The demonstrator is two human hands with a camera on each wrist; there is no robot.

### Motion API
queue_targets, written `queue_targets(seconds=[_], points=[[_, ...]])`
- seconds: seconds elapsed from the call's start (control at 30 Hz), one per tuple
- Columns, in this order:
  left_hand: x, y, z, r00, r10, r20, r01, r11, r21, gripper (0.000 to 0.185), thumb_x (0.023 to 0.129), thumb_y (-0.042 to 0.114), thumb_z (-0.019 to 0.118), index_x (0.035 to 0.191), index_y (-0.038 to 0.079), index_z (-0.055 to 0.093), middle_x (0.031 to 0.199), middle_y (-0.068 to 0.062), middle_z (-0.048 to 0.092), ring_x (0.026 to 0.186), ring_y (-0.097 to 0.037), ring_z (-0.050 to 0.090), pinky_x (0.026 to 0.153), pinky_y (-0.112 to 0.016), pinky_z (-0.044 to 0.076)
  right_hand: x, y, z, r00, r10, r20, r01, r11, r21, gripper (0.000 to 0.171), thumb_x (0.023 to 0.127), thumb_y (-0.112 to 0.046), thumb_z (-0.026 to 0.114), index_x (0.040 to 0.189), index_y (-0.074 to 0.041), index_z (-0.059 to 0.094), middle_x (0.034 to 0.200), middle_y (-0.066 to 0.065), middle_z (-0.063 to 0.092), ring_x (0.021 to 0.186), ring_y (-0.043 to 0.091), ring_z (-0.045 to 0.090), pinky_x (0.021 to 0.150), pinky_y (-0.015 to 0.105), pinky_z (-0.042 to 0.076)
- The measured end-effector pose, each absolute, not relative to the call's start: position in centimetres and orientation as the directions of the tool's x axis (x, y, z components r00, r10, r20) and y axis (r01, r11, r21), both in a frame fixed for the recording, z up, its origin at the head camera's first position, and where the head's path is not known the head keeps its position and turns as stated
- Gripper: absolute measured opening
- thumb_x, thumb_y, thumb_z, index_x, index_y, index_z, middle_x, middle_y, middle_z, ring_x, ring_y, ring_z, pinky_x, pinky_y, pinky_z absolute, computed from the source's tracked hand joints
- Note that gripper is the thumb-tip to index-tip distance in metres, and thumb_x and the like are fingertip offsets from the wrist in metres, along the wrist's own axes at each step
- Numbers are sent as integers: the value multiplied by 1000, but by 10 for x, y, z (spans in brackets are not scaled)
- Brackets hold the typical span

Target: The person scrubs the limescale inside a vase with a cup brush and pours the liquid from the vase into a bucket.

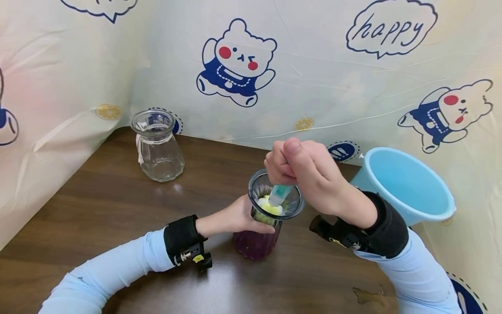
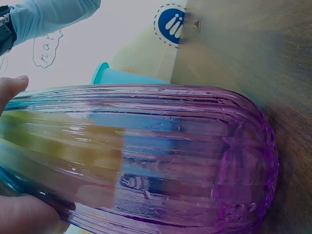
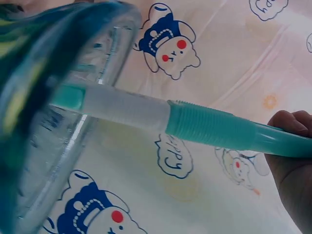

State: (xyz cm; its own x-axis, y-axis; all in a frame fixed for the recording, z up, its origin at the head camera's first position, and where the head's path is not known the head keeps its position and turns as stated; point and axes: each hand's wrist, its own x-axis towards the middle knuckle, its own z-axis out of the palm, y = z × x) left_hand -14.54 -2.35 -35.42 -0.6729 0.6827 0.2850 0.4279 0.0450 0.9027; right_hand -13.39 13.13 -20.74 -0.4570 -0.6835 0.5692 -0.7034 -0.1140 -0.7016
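A ribbed glass vase (image 1: 256, 244), purple toward its base and bluish at the flared rim, leans over the table in front of me. My left hand (image 1: 237, 216) grips it around the neck, thumb on the near side. In the left wrist view the vase's purple lower part (image 2: 204, 161) fills the picture. My right fist (image 1: 310, 174) holds a bottle brush by its green handle (image 3: 214, 124), above the vase mouth. The brush's yellow and white sponge head (image 1: 270, 205) is down inside the vase; its lower end shows only through the glass.
A clear glass jar (image 1: 161, 155) with white string round its neck stands at the back left of the wooden table (image 1: 129, 209). A light blue bucket (image 1: 412, 187) sits at the right. Water is spilled (image 1: 368, 296) at the near right. Printed sheeting (image 1: 313, 87) hangs behind.
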Motion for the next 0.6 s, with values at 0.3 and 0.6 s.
queue_targets(seconds=[0.3, 0.6], points=[[-148, -25, -358, -637, 707, 308, 432, -4, 902, 61, 69, 7, 77, 120, 1, 43, 111, -10, 56, 98, -15, 52, 88, -28, 44, -119, 115, -209, -565, -677, 472, -693, 79, -716, 53, 98, -44, 24, 59, -9, 32, 56, 3, 31, 50, 14, 36, 52, 29, 32], [-146, -25, -357, -636, 702, 319, 419, -33, 907, 62, 70, 4, 76, 121, -1, 42, 113, -12, 55, 98, -14, 52, 87, -28, 44, -125, 118, -227, -647, -646, 406, -639, 169, -751, 57, 96, -50, 23, 59, -8, 34, 55, 2, 31, 50, 16, 37, 51, 28, 32]])
